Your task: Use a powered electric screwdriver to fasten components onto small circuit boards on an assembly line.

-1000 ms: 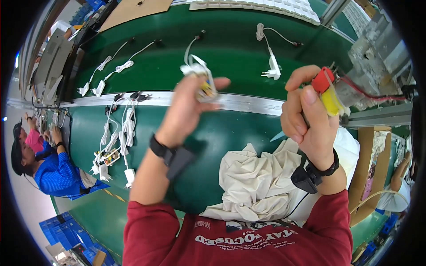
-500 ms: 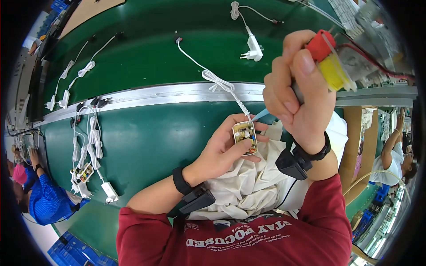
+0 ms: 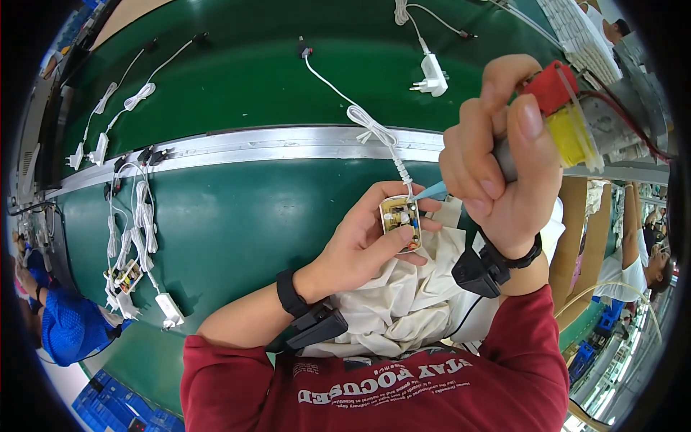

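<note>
While spare white cables [image 3: 137, 216] lie at the left on the green belt [image 3: 237, 216], the left hand [image 3: 367, 245] pinches an open adapter shell [image 3: 401, 222] above a cream cloth [image 3: 403, 302]; the right hand [image 3: 497, 180] grips a red-and-yellow tool [image 3: 565, 119], fingers wrapped tight.

Left hand [image 3: 363, 248] grips open white adapter [image 3: 401, 222]; right hand [image 3: 497, 176] clutches red-yellow tool [image 3: 565, 119], tip touching adapter.

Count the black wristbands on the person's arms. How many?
2: one black wristband on the left wrist, below the left hand; one black wristband on the right wrist, below the right hand.
</note>
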A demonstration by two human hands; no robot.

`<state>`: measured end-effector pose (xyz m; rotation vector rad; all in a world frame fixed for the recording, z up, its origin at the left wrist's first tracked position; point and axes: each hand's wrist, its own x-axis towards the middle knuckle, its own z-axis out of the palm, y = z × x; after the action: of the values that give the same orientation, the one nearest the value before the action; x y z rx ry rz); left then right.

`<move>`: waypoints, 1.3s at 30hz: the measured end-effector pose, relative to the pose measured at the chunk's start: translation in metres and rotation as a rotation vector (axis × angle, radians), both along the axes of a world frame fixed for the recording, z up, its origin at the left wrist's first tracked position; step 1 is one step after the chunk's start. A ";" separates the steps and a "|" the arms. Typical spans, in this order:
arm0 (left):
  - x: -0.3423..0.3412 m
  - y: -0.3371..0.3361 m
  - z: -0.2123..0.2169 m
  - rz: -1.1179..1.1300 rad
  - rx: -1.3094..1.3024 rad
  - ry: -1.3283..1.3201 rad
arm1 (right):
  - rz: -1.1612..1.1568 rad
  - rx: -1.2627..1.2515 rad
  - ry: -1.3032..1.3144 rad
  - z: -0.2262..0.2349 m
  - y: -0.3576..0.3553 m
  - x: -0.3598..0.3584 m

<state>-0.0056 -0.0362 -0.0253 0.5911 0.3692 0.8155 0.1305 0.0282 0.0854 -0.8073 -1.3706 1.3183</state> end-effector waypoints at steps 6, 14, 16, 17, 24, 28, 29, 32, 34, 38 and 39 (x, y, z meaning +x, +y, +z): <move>-0.002 0.001 -0.003 0.063 -0.093 0.055 | -0.030 -0.021 -0.071 0.010 -0.010 -0.005; -0.011 0.003 0.001 0.130 -0.175 -0.005 | 0.029 -0.044 0.012 0.002 -0.023 -0.011; -0.012 0.002 0.001 0.130 -0.176 -0.015 | 0.025 -0.043 0.008 0.001 -0.024 -0.012; -0.012 0.002 0.000 0.134 -0.179 -0.024 | 0.025 -0.043 0.007 0.000 -0.024 -0.011; -0.011 0.001 -0.002 0.152 -0.179 -0.045 | 0.062 -0.073 0.030 0.002 -0.024 -0.010; -0.013 0.002 -0.003 0.128 -0.172 -0.066 | 0.056 -0.061 -0.066 0.008 -0.022 -0.011; -0.011 0.001 -0.003 0.124 -0.186 -0.111 | 0.057 -0.062 -0.066 0.008 -0.023 -0.011; -0.011 0.001 -0.005 0.120 -0.214 -0.200 | 0.073 -0.039 -0.046 0.004 -0.027 -0.013; -0.013 0.002 -0.007 0.056 -0.230 -0.293 | 0.094 -0.008 -0.057 0.000 -0.028 -0.013; -0.015 0.002 -0.007 0.025 -0.258 -0.367 | 0.141 0.046 -0.055 -0.007 -0.026 -0.014; -0.016 0.002 -0.007 0.025 -0.268 -0.381 | 0.148 0.039 -0.035 -0.008 -0.025 -0.014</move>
<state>-0.0212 -0.0345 -0.0321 0.1747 0.1321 0.8651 0.1164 0.0029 0.0774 -0.7161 -1.5029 1.3924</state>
